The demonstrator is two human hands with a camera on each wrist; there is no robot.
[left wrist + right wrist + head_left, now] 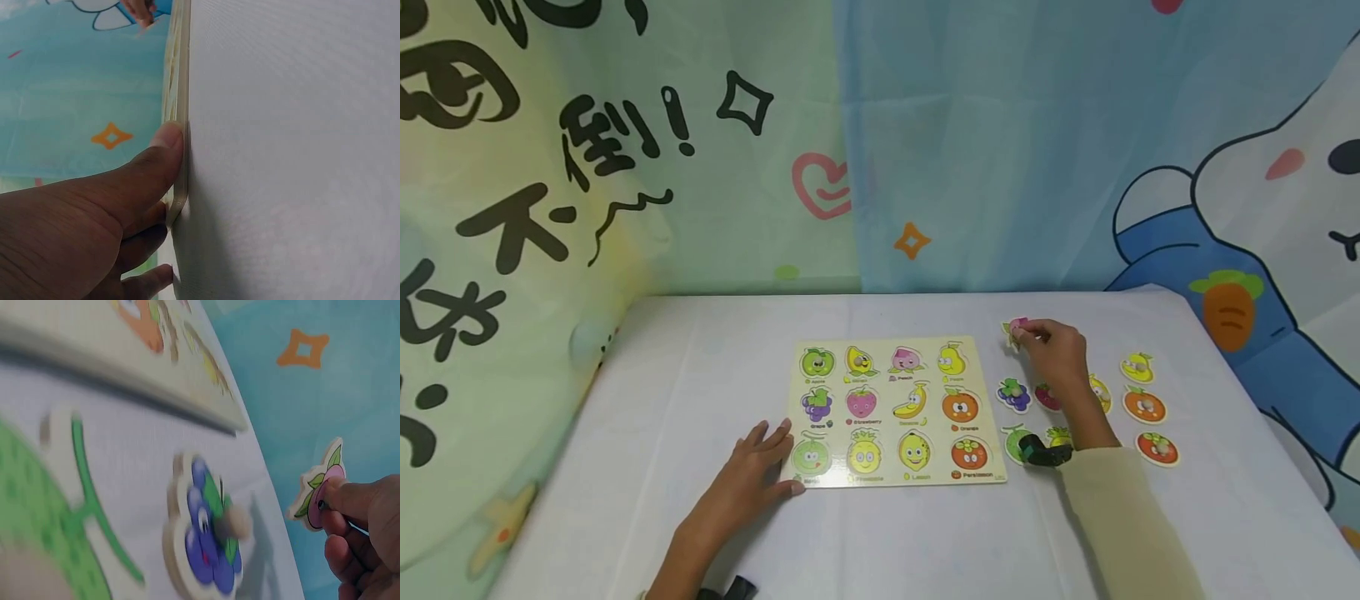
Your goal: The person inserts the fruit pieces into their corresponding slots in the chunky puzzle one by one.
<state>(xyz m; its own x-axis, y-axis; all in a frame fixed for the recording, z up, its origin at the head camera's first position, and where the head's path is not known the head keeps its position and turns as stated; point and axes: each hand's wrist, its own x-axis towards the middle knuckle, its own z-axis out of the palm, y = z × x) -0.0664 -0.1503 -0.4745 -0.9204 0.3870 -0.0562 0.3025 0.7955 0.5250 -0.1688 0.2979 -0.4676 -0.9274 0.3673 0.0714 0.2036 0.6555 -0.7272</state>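
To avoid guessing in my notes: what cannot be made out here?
Head view: the right hand partly hides the dark pink piece.
Head view: the black wrist device partly hides the pineapple piece.
Right wrist view: left edge cuts off the green piece, also blurred.
Left wrist view: the board is nearly edge-on, its pictures unreadable.

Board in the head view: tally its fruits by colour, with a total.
Green: 2 (apple, melon)
Yellow: 5 (mango, pear, banana, pineapple, lemon)
Pink: 2 (peach, strawberry)
Purple: 1 (grapes)
Orange or red: 2 (orange, persimmon)
Total: 12
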